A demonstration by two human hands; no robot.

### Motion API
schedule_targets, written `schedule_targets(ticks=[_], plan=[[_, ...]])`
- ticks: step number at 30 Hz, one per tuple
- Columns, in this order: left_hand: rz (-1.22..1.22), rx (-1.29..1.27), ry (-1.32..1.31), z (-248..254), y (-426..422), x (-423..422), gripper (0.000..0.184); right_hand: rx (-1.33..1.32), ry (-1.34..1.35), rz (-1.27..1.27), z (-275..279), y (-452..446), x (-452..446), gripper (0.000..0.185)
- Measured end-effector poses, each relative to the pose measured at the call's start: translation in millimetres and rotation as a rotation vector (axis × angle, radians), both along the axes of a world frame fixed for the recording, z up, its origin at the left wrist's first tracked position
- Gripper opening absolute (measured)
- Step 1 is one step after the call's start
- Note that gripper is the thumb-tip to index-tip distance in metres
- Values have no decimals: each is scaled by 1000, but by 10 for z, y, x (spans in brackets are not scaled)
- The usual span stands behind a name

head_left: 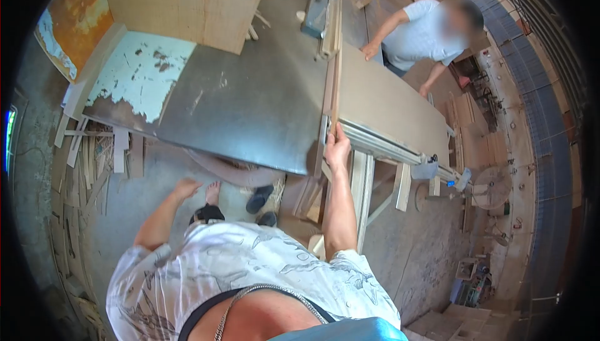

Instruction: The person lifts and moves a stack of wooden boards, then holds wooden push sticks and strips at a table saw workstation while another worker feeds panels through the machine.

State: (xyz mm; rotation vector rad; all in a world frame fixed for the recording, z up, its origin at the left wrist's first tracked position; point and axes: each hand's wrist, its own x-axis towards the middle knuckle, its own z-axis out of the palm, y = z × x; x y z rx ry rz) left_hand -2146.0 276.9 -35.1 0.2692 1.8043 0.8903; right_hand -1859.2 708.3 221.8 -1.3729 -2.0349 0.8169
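A large flat brown board point(394, 97) lies on the metal rail of a saw table point(250, 103). My right hand point(337, 148) reaches forward and grips the board's near left corner, beside a long wooden strip point(334, 35) along its left side. Whether the fingers also touch the strip is hard to see. My left hand point(186, 188) hangs low over the floor, away from the table, its fingers loosely stretched and holding nothing. Across the board, a co-worker point(409, 35) in a light shirt has both hands at its far edge.
A wooden panel point(187, 3) stands on the table's left part. A grey metal guard point(315, 10) sits at the back. Offcuts point(94, 160) pile up at the left. Under the table edge runs a thick hose point(234, 169). A rail with clamps point(425, 166) juts right.
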Motion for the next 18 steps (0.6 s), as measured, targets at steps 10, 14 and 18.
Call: schedule_targets(ticks=[10,14,18], plan=[[-25,409,-760,1367,2193,1726,81,24,74,15,-291,-1119,667,49],[64,461,-957,1235,2680,2364,95,-40,52,-41,-323,-1936,1150,48],[-8,576,-1005,1346,2736,2738,92,-12,83,-58,-319,-2706,1680,47]])
